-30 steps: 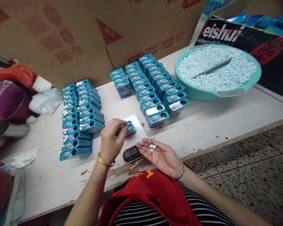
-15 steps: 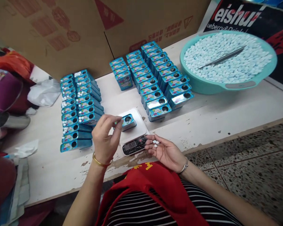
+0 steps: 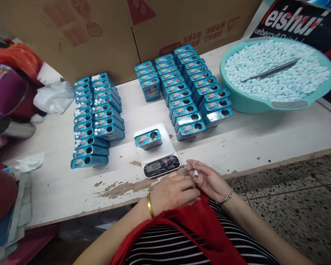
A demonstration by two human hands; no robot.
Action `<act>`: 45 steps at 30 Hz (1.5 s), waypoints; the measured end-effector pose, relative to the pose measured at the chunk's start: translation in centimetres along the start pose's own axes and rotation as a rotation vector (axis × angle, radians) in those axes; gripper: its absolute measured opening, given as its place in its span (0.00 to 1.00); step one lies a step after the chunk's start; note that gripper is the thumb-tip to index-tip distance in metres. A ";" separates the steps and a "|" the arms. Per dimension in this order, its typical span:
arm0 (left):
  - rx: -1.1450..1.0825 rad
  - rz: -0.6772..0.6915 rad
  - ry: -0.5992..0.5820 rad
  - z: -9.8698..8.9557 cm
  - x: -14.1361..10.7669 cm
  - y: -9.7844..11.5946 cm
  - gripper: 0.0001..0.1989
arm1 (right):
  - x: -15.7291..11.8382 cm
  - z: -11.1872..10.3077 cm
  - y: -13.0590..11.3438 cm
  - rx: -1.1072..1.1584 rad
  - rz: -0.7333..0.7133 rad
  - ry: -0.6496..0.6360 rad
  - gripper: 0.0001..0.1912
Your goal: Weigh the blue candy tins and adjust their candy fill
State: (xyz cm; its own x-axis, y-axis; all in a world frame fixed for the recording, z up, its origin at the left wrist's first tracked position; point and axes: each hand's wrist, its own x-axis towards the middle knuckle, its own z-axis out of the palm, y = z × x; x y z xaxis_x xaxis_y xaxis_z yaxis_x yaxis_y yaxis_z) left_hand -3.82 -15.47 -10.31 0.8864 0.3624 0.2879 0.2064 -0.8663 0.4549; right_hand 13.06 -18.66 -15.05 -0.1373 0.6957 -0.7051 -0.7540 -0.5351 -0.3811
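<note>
A blue candy tin (image 3: 148, 139) with a round hole in its top stands on the white plate of a kitchen scale (image 3: 161, 167). The scale's display is lit. My right hand (image 3: 212, 184) is cupped palm up just right of the scale, with a few small white candies (image 3: 195, 172) in it. Over its fingers reaches my left hand (image 3: 174, 191), back upward and fingers curled together. Its fingertips are at the right palm and mostly hidden, so what they pinch does not show.
Rows of blue tins (image 3: 89, 160) stand at left, several with white candies on top. More open tins (image 3: 191, 129) stand right of the scale. At far right a turquoise basin (image 3: 264, 105) brims with pale candies, a metal scoop (image 3: 271, 70) lying on them. Cardboard (image 3: 105, 40) closes the back.
My left hand has left the tin on the scale and come down right to my right palm. The tin stays on the plate, now untouched. The displayed number differs.
</note>
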 end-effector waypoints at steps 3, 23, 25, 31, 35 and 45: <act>-0.007 -0.021 0.038 -1.6 -0.3 -0.6 0.08 | 0.8 -0.8 -0.2 -0.058 -0.095 0.034 0.10; 0.503 -0.264 0.222 -7.8 -2.1 -7.2 0.13 | 0.9 5.9 -0.4 -0.011 0.021 -0.197 0.14; 0.580 -0.211 0.218 -8.2 -2.0 -6.5 0.13 | 1.0 7.5 -0.7 0.021 0.002 -0.232 0.11; 0.494 -0.343 0.260 -7.0 -3.3 -7.7 0.14 | 1.4 9.4 -1.1 0.026 -0.031 -0.218 0.08; 0.318 -0.453 0.322 -6.6 -3.4 -8.5 0.13 | 1.3 9.3 -1.3 -0.003 -0.043 -0.216 0.09; 0.177 -0.524 0.255 -6.1 -1.7 -8.4 0.12 | 0.8 11.5 -3.4 -0.447 -0.398 -0.238 0.17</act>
State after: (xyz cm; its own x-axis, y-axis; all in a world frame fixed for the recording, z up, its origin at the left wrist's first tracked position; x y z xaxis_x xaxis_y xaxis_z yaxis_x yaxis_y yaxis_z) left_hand -9.65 -6.68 -9.47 0.5260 0.8078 0.2662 0.6732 -0.5867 0.4501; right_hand 8.16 -10.71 -7.45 -0.0796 0.9419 -0.3264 -0.4431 -0.3267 -0.8348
